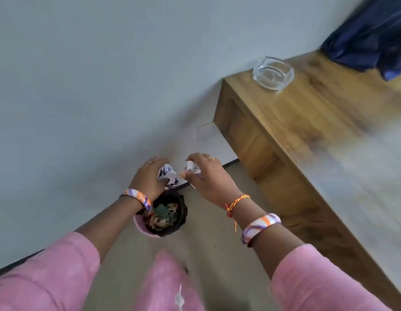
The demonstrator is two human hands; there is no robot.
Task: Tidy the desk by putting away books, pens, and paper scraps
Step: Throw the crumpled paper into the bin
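Note:
My left hand (148,178) is closed around a crumpled white paper scrap with dark print (169,176), held just above the far rim of a small pink waste bin (140,225) with a dark liner. My right hand (208,178) grips a second crumpled white paper scrap (191,167), a little to the right of the bin and above the floor. The bin stands on the floor by the wall and holds torn brown and green scraps (164,215). The wooden desk (307,122) is to the right.
A clear glass ashtray (273,71) sits at the desk's near corner. A dark blue bag or cloth (374,34) lies on the desk at top right. The pale wall (82,86) runs behind the bin. My pink clothing fills the bottom of the view.

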